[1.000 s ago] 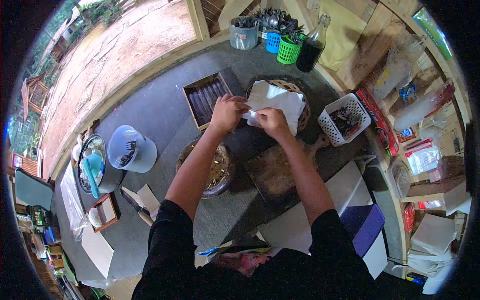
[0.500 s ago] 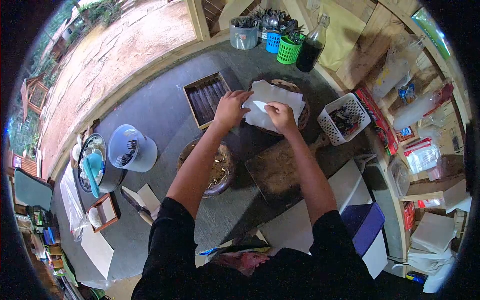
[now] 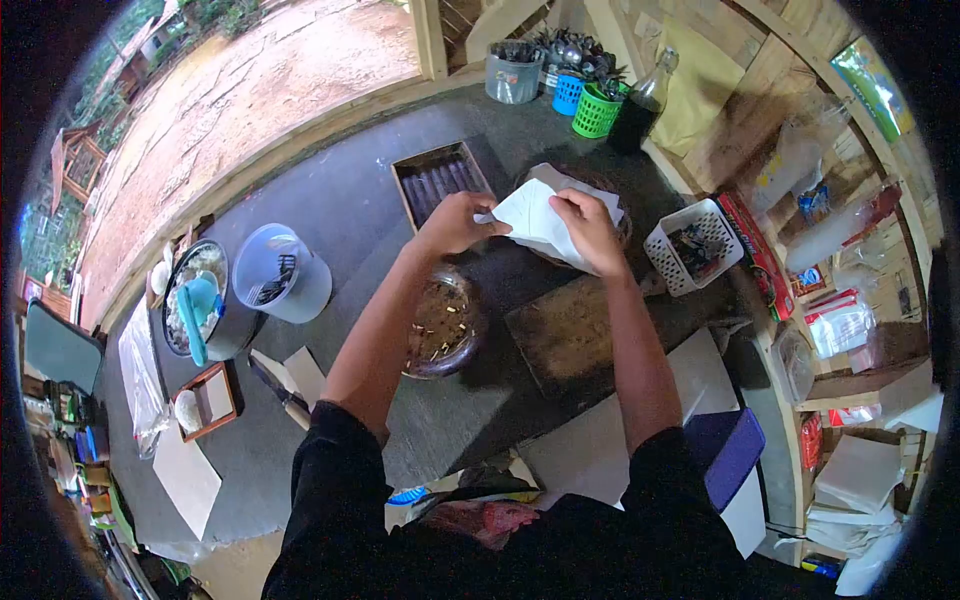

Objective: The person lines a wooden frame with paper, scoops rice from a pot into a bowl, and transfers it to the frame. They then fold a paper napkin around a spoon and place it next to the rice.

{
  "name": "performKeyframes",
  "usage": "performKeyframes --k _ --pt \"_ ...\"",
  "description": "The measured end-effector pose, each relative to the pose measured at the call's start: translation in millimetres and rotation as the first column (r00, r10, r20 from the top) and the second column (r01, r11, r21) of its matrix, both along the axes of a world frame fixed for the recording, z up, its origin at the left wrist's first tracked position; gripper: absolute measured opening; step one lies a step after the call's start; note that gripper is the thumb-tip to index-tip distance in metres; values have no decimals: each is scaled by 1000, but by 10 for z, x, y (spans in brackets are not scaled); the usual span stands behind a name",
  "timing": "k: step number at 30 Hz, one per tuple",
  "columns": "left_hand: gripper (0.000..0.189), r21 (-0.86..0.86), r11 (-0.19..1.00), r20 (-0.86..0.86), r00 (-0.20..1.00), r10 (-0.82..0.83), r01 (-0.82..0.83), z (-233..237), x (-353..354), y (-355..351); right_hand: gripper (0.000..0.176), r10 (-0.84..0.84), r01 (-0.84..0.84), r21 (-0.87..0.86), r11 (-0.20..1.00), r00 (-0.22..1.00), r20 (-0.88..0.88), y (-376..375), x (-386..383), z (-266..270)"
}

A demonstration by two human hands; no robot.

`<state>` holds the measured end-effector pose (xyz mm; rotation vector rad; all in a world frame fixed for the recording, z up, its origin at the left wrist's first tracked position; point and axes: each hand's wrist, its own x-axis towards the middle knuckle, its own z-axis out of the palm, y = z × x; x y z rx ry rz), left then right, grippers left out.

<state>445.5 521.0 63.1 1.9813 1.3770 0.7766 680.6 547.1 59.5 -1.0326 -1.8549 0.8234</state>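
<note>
Now newly spread between your hands: one white paper sheet (image 3: 535, 215), above the surface (image 3: 330, 190). Left hand (image 3: 460, 222): fingers close together, at the sheet's left corner. Right hand (image 3: 592, 235): pinching its upper edge. Consequence: both hands engaged with paper. Nearby: shallow box (image 3: 404, 197) of dark rolls, left; wooden cutting board (image 3: 565, 345), nearer you.

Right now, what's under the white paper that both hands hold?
Under the held paper, another white sheet and the edge of a woven basket show. The basket's inside is covered, so its contents can't be seen.
</note>
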Motion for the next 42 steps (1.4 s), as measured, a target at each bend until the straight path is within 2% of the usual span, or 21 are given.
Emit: performKeyframes --k 1,2,3,5,6,7,8,13,16,19,21,22,23,25,26,27,29,32,36,38,42 --pt "31 -37 999 34 999 -8 10 38 -78 -65 21 13 -13 2 1000 1000 1 0 -44 29" --pt "28 45 998 47 998 -36 34 15 -172 -106 21 40 -40 2 999 999 -27 20 -83 56" --pt "28 47 999 47 999 -21 19 51 -256 -189 22 67 -67 2 998 996 -54 11 -139 85" --pt "27 -39 998 218 975 -37 47 190 -424 -399 22 106 -110 -64 992 992 -62 -165 -299 352" --pt "27 -39 999 217 976 -21 30 257 -518 -507 22 135 -141 -74 987 987 -82 -222 -396 430" --pt "27 -54 999 159 987 14 -5 330 -616 -620 22 165 -173 -81 982 981 -101 -288 -493 516" --pt "28 -69 997 100 994 48 -41 405 -717 -740 16 201 -219 -181 959 973 -111 -375 -576 615" --pt "24 -55 992 165 979 117 -109 690 -1258 -1513 17 390 -428 -180 886 896 -213 -846 -1188 878" --pt "23 -42 979 165 965 203 -198 815 -1627 -2069 16 473 -510 -187 840 856 -209 -1183 -1602 954" --pt "24 -48 941 95 936 339 -336 928 -1950 -2669 15 591 -596 -203 777 802 -90 -1541 -2040 953" --pt "27 147 864 45 876 480 -481 829 -2203 -3030 13 606 -622 -213 754 783 -139 -1863 -2351 943" --pt "29 142 836 -78 836 544 -530 882 -2278 -3245 12 593 -611 -172 773 791 -150 -1965 -2520 832" --pt "29 146 829 -78 829 554 -540 845 -2345 -3458 12 603 -621 -168 766 784 -149 -2092 -2669 708" --pt "29 264 736 37 769 638 -624 653 -2483 -3844 18 573 -580 -22 814 810 -126 -2395 -2932 529" --pt "29 193 760 -14 773 634 -620 570 -2583 -4037 20 555 -561 -30 827 825 -105 -2573 -3019 445" --pt "29 195 751 -7 765 644 -631 442 -2647 -4217 22 517 -521 33 853 852 87 -2799 -3044 478" --pt "26 248 711 -4 733 680 -658 133 -2746 -4566 23 519 -527 146 837 850 93 -3195 -3133 294" --pt "22 202 741 8 758 652 -640 -227 -2742 -5035 22 549 -558 48 828 826 130 -3626 -3207 -104" --pt "17 239 727 34 754 656 -644 -719 -2710 -5491 18 548 -577 100 810 807 218 -4042 -3195 -430" --pt "18 234 758 -34 774 632 -609 -837 -2684 -5647 14 572 -575 -89 813 760 309 -4168 -3148 -450" --pt "20 309 732 -106 743 661 -608 -948 -2661 -5823 19 559 -570 -28 821 794 240 -4313 -3136 -491"
